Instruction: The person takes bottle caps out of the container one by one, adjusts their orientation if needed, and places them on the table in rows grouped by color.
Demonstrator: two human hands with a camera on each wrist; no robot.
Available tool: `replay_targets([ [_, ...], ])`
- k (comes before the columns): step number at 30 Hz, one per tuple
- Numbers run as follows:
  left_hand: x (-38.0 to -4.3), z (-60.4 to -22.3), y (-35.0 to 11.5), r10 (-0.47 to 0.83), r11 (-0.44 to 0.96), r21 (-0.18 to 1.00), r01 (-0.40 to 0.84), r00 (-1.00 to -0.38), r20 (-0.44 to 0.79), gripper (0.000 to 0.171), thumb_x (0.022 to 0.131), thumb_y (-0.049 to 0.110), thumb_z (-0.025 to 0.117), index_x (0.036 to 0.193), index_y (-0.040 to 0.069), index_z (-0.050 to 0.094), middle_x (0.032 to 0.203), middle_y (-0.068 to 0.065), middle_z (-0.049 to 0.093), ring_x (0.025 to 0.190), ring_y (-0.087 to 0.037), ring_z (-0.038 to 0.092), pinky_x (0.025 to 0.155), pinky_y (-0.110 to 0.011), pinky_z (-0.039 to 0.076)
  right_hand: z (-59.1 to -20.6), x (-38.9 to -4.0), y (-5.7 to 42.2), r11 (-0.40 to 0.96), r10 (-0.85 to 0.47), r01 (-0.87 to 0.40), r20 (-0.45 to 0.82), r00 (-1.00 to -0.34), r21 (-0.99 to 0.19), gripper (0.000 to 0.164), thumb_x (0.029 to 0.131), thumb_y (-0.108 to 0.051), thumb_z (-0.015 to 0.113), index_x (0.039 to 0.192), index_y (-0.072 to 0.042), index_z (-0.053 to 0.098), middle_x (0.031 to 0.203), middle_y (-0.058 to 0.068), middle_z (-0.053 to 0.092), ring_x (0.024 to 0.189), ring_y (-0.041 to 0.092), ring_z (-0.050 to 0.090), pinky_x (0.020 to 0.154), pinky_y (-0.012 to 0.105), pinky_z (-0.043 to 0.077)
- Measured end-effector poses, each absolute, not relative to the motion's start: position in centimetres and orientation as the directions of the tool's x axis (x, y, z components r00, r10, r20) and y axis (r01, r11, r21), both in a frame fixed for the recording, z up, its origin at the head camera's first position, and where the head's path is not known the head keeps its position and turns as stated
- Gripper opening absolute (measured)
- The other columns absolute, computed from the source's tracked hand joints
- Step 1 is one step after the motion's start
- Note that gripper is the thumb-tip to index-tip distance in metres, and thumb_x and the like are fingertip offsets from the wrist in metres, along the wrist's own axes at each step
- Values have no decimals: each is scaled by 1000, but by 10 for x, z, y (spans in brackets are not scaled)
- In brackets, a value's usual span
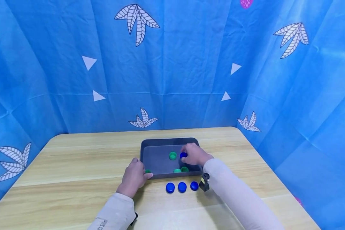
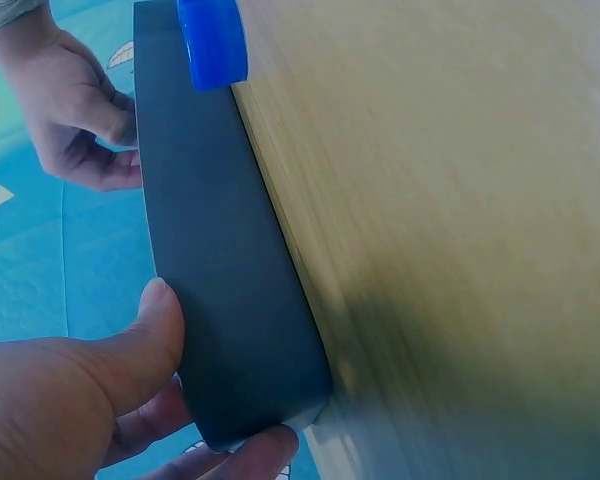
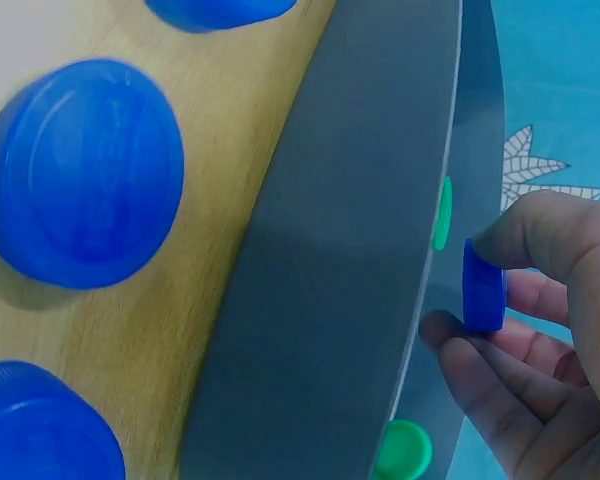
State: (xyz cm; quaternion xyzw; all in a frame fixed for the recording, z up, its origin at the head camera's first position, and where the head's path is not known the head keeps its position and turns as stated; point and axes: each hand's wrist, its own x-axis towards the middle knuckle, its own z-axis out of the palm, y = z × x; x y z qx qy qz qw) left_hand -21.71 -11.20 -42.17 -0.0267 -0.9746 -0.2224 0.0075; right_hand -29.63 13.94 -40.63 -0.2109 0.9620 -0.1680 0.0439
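A dark grey rectangular tray (image 1: 161,175) stands on the table with several green bottle caps (image 1: 172,156) inside it. My left hand (image 1: 133,175) grips the tray's near left corner, its thumb over the rim and its fingers against the outer side, as the left wrist view shows. Over the tray's right half, my right hand (image 1: 194,154) pinches a blue bottle cap (image 3: 484,287) between thumb and fingers. In front of the tray's near wall, three more blue caps (image 1: 182,187) sit in a row on the table.
The light wooden table (image 1: 83,159) extends on both sides of the tray. A blue patterned curtain (image 1: 184,64) hangs behind the table and along its sides. A small black device (image 1: 204,182) is strapped at the right wrist, close to the rightmost blue cap.
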Motion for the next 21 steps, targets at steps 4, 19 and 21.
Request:
replay_targets([
  [4,-217,-422,-112,51,897,437,58,-998,28,36,81,29,80,67,5,58,94,-12,49,69,-22,51,68,-35,50,-405,-293,138,858,-416,-386,-17,-909,-340,30,85,-17,74,111,-4,68,91,3,63,75,13,57,68,29,51],
  [19,-218,-425,-113,46,890,453,53,-999,27,38,81,29,80,63,7,54,96,-13,48,67,-22,51,64,-34,48,-401,-288,137,852,-417,-379,-28,-909,-361,27,84,-16,74,108,-5,68,85,0,62,71,12,57,67,27,51],
  [21,-218,-425,-113,47,891,451,55,-998,28,38,81,29,80,63,7,54,96,-13,48,68,-22,51,65,-34,48,-401,-287,137,850,-419,-382,-25,-908,-364,27,84,-16,75,107,-4,68,84,0,61,71,13,57,66,27,50],
])
